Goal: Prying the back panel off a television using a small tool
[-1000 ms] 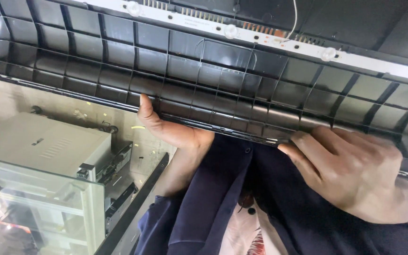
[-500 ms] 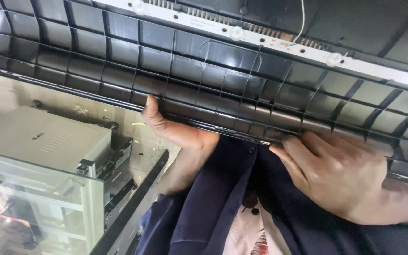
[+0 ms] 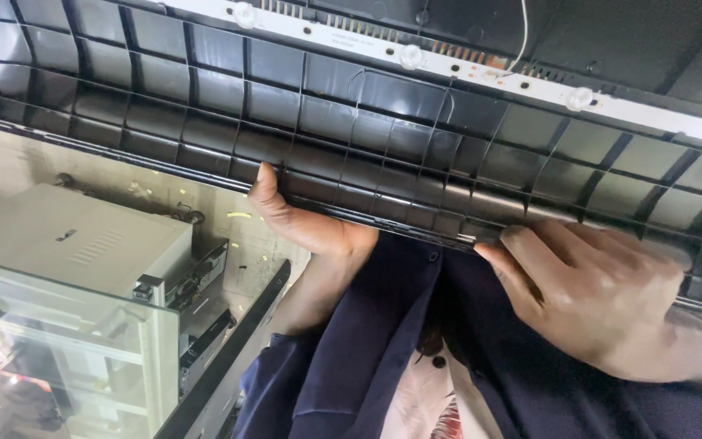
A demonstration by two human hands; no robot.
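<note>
A large black plastic panel [image 3: 367, 138] with a grid of ribs fills the upper part of the head view, its near edge running down to the right. My left hand [image 3: 306, 219] grips that near edge from below, thumb up against the ribs. My right hand [image 3: 595, 297] rests on the same edge further right, fingers curled over it. A white strip [image 3: 448, 61] with round lenses and a thin white wire [image 3: 523, 36] runs along the panel's far part. My dark blue shirt [image 3: 383, 358] shows below the hands.
At the lower left stands a grey metal box [image 3: 75, 236] behind a glass shelf edge [image 3: 67, 305]. A black bar [image 3: 229, 349] leans beside it. The beige floor [image 3: 18, 162] has small bits of debris.
Both hands have stayed on the panel's near edge. The view has shifted slightly, so the panel and hands sit a little lower and further right in the frame.
</note>
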